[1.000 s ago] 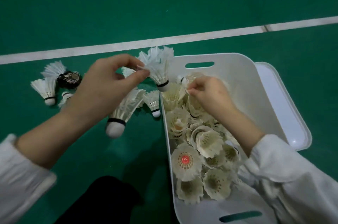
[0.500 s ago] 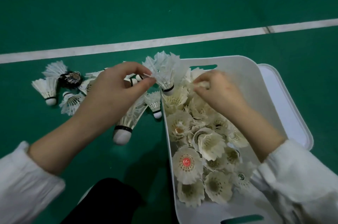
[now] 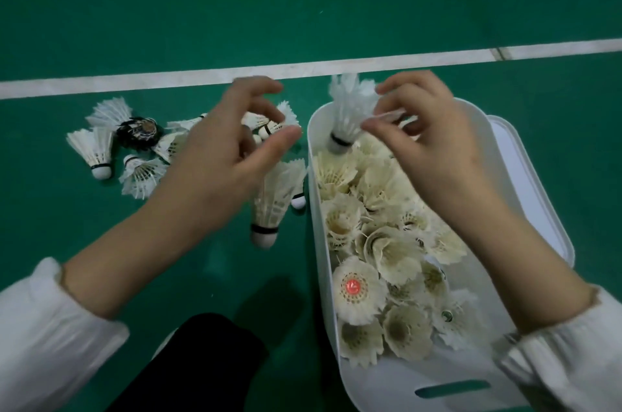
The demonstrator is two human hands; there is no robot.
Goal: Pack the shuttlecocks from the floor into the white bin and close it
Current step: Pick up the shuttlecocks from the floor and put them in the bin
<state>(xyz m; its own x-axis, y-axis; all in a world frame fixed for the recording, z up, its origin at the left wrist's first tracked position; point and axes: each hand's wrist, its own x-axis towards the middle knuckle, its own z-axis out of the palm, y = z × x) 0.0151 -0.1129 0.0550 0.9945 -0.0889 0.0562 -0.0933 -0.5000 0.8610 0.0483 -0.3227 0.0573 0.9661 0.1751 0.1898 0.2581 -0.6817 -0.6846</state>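
In the head view, the white bin [image 3: 314,209] sat on the green floor [image 3: 202,7] and served as the landmark; it was open, and its inside was crowded with cream-coloured shuttlecocks [image 3: 387,243] packed feathers-up, one of them with a red-marked centre [image 3: 353,287] near the bin's near end. The lid [image 3: 525,176] lay on the floor on the bin's right, touching or tucked just under its right wall. The right hand [image 3: 434,155] hovered over the far end of the bin, thumb and fingers pinched on the feathers of one white shuttlecock [image 3: 348,115], which hung cork-down just above the packed ones at the bin's far left corner. The left hand [image 3: 222,162] was just left of the bin, above the floor, its thumb and fingers spread apart and curled with nothing between them. Under and beyond that hand, loose shuttlecocks lay on the floor to the left of the bin: one large one [image 3: 272,206] just beside the bin's left wall with its cork toward the camera, and farther left a cluster [image 3: 141,172] that included a dark shuttlecock [image 3: 139,130]. A white court line [image 3: 134,83] ran across the floor beyond the bin. White sleeves [image 3: 47,337] covered both forearms near the bottom edge
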